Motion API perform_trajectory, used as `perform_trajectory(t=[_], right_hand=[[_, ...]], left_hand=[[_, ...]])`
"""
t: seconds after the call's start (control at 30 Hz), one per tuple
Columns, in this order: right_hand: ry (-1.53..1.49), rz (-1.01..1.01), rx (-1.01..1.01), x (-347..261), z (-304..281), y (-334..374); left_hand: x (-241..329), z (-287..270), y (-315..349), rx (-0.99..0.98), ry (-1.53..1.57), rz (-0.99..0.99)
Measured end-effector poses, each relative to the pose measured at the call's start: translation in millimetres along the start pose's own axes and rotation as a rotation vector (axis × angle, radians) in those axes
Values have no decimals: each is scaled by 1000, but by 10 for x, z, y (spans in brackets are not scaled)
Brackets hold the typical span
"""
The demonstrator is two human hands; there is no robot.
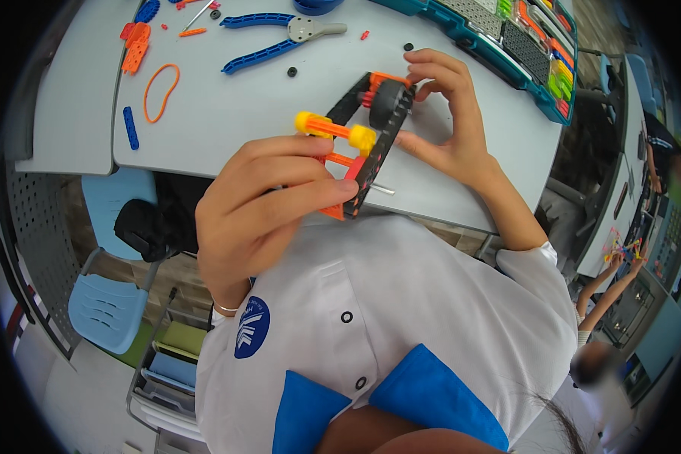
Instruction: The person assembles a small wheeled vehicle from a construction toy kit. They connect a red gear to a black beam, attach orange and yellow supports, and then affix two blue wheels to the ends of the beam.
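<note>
A toy building-set frame (379,155) is held tilted above the near edge of the table. It has black perforated side beams, orange cross pieces, yellow end pieces, and a dark wheel (387,104) at its far end. My left hand (253,185) grips the near end, fingers pressed along the orange and red pieces. On the other side, my right hand (461,113) curls about the far end, its fingertips at the beam's tip and its thumb close to the beam's side. A thin metal rod (384,189) sticks out of the frame toward the right.
Blue-handled pliers (287,38) lie behind the frame, with small black and red pieces around them. An orange rubber band (161,92), a blue beam (131,127) and an orange piece (135,49) are at the left. A teal parts case (499,64) stands back right. Blue chairs (107,310) are left.
</note>
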State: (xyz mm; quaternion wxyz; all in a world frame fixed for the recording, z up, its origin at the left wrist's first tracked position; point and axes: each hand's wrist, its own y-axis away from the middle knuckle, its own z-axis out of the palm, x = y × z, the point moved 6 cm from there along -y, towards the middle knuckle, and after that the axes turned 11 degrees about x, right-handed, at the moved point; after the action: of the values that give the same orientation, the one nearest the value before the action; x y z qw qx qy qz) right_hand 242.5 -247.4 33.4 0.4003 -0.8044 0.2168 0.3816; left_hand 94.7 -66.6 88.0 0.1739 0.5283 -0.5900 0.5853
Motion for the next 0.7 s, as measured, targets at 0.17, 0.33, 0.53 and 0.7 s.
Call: perform_trajectory(t=[0.17,0.33,0.53,0.7], right_hand=[[276,-207,-111,-119,85,-42],[382,-206,-98,-116,119,-11],[459,-161,-73,-53,16,47],[485,-220,-92,-80,-48,13]], left_hand=[[-422,-74,144,20,128,-46],[-678,-44,275,193,-95,-86],[-714,5,255,129,-122,-148],[-704,-16,217,42,-166,-203]])
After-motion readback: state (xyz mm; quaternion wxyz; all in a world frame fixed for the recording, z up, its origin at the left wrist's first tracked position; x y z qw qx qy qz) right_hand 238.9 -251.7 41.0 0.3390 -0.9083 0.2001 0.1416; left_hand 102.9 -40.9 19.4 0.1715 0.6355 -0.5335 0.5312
